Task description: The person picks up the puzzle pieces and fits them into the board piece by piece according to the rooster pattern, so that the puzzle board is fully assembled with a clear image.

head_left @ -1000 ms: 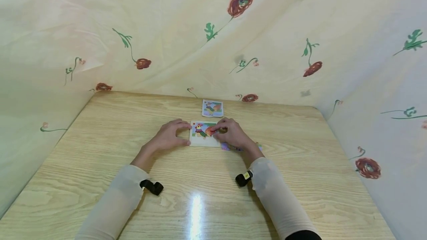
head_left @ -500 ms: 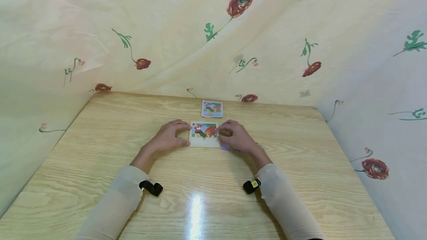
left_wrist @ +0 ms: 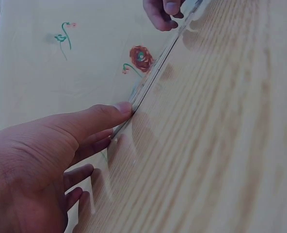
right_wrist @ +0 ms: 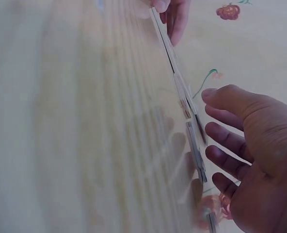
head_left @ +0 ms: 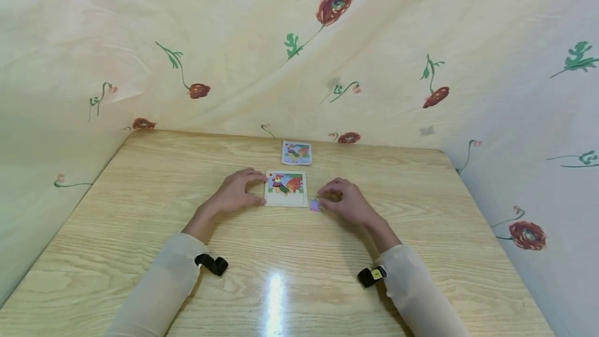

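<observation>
A small jigsaw puzzle board (head_left: pixel 286 201) lies flat on the table in the head view; its upper part shows a rooster, its lower strip is pale. My left hand (head_left: pixel 235 192) holds the board's left side, index finger near the top corner and thumb near the bottom. In the left wrist view the thumb (left_wrist: pixel 104 116) touches the board's edge. Beyond the board's right side, my right hand (head_left: pixel 350 203) hovers with loosely bent fingers, apart from the board. A purple puzzle piece (head_left: pixel 315 206) lies by its fingertips. Thin pieces (right_wrist: pixel 196 153) show edge-on in the right wrist view.
A picture card (head_left: pixel 297 153) with a similar rooster lies behind the board, close to the back edge of the wooden table (head_left: pixel 262 243). Flowered cloth (head_left: pixel 234 66) hangs round the back and sides. My right hand covers the table area right of the purple piece.
My right hand has let go of the rooster's tail area on the board and moved right, over the loose pieces. My left hand stays at the board's left side.
</observation>
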{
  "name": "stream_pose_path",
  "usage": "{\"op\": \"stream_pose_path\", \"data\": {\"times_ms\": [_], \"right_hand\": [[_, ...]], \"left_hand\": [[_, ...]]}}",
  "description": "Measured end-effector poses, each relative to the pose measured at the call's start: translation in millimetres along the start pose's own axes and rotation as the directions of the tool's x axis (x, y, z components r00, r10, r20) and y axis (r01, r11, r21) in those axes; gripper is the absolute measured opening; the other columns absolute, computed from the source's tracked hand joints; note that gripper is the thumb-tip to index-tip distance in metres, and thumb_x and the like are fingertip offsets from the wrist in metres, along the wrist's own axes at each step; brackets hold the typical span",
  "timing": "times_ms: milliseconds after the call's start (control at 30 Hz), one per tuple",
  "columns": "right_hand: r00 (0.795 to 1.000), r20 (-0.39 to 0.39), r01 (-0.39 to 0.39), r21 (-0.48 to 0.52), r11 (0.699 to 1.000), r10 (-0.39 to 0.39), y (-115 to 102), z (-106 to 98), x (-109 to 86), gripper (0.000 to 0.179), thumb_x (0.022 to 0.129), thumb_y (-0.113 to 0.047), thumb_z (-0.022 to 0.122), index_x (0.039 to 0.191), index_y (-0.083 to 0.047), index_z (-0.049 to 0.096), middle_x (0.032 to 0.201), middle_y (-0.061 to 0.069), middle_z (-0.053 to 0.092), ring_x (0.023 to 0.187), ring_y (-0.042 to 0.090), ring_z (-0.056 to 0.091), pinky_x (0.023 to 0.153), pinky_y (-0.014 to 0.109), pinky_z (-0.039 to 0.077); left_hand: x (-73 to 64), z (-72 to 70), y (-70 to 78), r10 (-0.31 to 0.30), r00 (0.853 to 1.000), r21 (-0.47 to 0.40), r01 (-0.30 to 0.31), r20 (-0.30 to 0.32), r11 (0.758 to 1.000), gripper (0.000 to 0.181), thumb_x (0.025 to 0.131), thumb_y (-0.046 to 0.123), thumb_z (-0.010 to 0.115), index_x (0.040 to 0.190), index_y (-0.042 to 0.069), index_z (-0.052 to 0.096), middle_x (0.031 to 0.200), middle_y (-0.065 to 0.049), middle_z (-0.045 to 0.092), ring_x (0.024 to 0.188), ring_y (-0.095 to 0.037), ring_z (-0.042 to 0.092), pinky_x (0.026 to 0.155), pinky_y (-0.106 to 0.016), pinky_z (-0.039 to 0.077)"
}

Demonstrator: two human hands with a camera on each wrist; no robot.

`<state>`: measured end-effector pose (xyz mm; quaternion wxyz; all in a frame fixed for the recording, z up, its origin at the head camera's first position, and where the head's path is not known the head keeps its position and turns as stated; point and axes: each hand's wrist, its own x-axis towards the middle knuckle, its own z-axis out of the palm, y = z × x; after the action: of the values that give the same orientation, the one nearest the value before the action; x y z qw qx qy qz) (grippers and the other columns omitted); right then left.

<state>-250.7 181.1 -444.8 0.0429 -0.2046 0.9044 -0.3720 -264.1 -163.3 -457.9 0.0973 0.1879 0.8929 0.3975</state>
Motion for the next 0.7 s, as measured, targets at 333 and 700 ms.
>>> {"op": "stream_pose_path", "data": {"times_ms": [333,700], "right_hand": [[1.0,-0.008,0.019,-0.055,0.998,-0.02,0.4,1.2,-12.1,0.017,0.089,-0.021,0.083,0.105,-0.017,0.08,0.111,0.004,0.07,0.097,0.019,0.055,0.081,0.03,0.045],[1.0,-0.004,0.023,-0.088,0.996,-0.024,0.5,5.5,-17.3,0.022,0.086,-0.021,0.084,0.107,-0.015,0.079,0.119,0.008,0.069,0.1,0.021,0.052,0.08,0.031,0.041]], "left_hand": [[-0.4,-1.0,1.5,0.003,1.0,-0.009,-0.003,-0.001,1.0,0.061,0.086,0.032,0.082,0.142,0.019,0.063,0.158,-0.007,0.05,0.158,-0.037,0.027,0.125,-0.07,0.017],[-1.4,-0.3,1.4,0.002,1.0,-0.002,-0.002,0.0,1.0,0.06,0.087,0.032,0.082,0.142,0.019,0.063,0.158,-0.008,0.05,0.157,-0.038,0.028,0.125,-0.069,0.021]]}}
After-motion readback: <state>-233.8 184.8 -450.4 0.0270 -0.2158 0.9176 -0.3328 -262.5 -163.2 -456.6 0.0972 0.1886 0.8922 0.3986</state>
